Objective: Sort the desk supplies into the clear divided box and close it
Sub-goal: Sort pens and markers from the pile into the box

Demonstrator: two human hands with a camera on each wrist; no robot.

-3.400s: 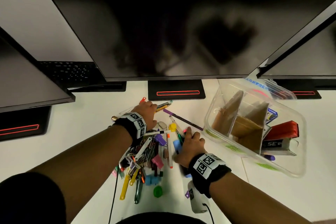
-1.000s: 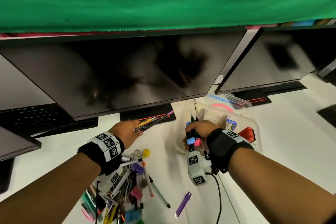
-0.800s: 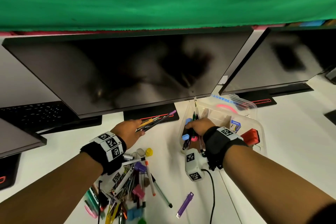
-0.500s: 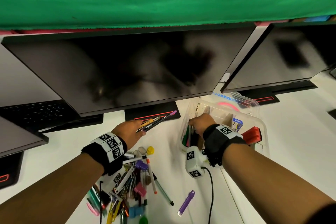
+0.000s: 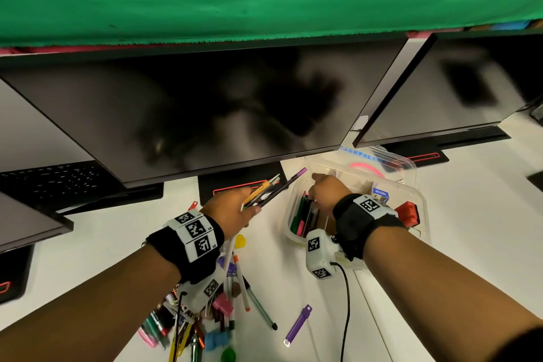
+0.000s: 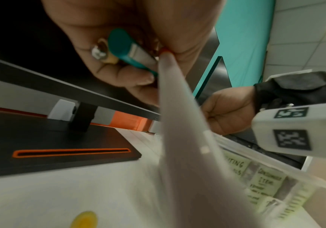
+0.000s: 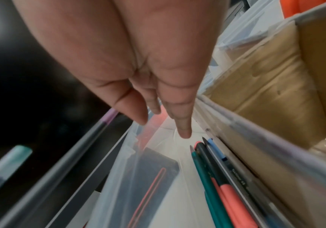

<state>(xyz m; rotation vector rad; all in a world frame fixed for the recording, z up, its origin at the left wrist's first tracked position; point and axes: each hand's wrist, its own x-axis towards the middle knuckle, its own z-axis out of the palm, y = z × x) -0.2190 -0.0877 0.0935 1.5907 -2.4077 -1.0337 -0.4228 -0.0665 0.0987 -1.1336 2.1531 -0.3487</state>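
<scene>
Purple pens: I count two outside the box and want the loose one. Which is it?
The short purple pen lying alone on the desk near the right forearm. The other, long purple-tipped pen, is gripped in the left hand.

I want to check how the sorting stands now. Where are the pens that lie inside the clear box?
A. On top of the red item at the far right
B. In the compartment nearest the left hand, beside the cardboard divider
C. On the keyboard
B: the pens lie in the clear box's left compartment, along the cardboard divider, under the right hand.
</scene>
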